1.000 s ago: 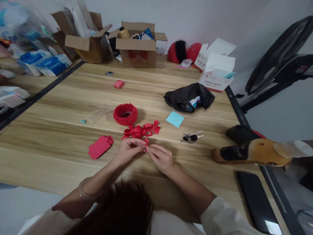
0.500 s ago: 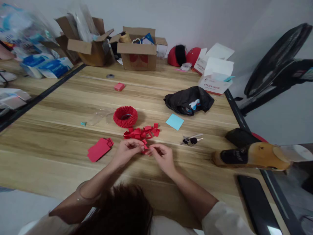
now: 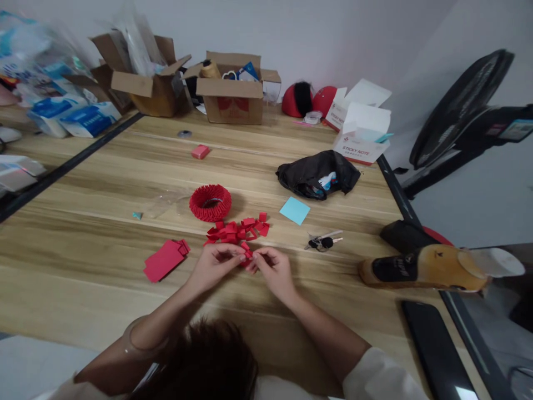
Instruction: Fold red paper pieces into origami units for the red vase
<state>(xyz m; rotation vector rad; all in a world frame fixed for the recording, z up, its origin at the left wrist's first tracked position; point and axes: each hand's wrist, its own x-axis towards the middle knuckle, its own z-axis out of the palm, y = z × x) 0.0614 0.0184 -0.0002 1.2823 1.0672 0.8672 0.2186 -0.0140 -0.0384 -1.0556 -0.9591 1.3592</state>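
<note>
Between my fingertips is a small folded piece of red paper point(image 3: 246, 251), partly covered by the fingers. My left hand point(image 3: 217, 265) pinches it from the left, and my right hand point(image 3: 272, 269) pinches it from the right. Just beyond lies a loose pile of folded red paper pieces point(image 3: 233, 230). Behind that pile stands a round ring of red folded paper point(image 3: 210, 203) with a hollow middle. Left of my left hand, a stack of flat red paper sheets point(image 3: 165, 262) rests on the wood.
On the table point(image 3: 104, 233) lie a blue sticky note point(image 3: 295, 210), keys point(image 3: 323, 241), a black plastic bag point(image 3: 318, 173) and a red paper block point(image 3: 200, 151). A bottle point(image 3: 425, 268) and a phone point(image 3: 437, 344) are at the right. Cardboard boxes point(image 3: 233, 108) line the back wall.
My hands have come slightly closer together around the red paper piece, both still pinching it. The whole view has shifted a little; the things on the table look unchanged.
</note>
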